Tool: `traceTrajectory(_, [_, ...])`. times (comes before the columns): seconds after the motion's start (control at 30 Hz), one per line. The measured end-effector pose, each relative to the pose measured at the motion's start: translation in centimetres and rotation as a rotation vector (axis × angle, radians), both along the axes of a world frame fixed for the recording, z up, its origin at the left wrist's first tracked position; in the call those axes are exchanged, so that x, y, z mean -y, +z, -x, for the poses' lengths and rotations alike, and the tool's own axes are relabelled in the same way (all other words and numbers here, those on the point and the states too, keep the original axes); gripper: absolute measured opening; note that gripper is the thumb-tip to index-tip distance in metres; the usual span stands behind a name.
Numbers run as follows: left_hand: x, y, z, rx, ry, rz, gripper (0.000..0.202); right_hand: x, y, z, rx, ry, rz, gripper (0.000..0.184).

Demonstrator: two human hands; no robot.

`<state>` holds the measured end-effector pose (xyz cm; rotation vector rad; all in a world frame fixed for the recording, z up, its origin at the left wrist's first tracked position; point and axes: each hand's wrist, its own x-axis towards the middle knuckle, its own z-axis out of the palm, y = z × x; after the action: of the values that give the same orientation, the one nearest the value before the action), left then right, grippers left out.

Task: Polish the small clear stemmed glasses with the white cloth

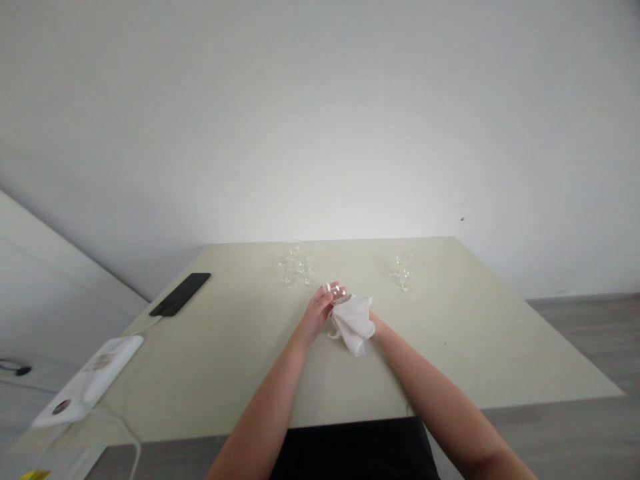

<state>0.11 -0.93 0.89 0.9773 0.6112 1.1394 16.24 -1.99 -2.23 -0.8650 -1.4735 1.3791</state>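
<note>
My left hand (318, 311) is closed around a small clear glass (337, 292) held above the middle of the beige table (225, 347). My right hand (374, 324) is almost wholly covered by a white cloth (354, 321) that it grips and presses against the glass. Both forearms reach in from the bottom edge. A cluster of several small clear glasses (293, 265) stands at the far middle of the table. A second, smaller group of clear glasses (403, 269) stands at the far right.
A black phone (181, 293) lies near the table's left edge. A white flat device (90, 387) with a cable sits at the near left corner. A plain white wall rises behind the table; grey floor shows to the right.
</note>
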Motion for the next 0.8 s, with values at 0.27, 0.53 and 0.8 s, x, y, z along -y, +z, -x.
traceTrajectory(0.27, [-0.6,-0.6,0.1,-0.046,0.178,0.006,0.057,0.4,2.3,0.6,0.016,0.074,-0.05,0.027])
traceTrajectory(0.53, [-1.0,-0.1,0.1,0.243,0.269,0.039,0.049,-1.0,0.2,1.2,-0.253,-0.307,0.105,0.021])
traceTrajectory(0.8, [-1.3,0.1,0.7,0.331,0.315,-0.009,0.046,-2.0,-0.6,0.6,-0.235,-0.49,0.088,0.033])
